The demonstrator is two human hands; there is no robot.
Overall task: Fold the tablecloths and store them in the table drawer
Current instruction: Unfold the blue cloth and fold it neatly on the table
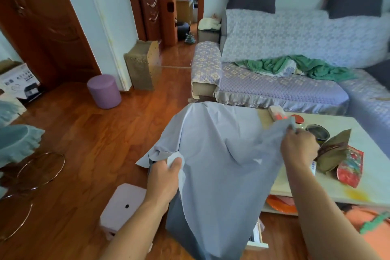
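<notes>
Both hands, left hand [163, 177] and right hand [298, 146], pinching tablecloth [219, 167] edges; could sweep the tin [317, 134] off the table [369, 188].

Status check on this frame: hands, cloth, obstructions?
Both hands grip: left hand, right hand. Tablecloth unfolded, draped over table end. Drawer open below, partly covered.

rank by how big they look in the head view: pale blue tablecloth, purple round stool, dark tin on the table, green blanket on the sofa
1. tablecloth, but it is nearest the camera
2. green blanket
3. purple stool
4. tin
</notes>
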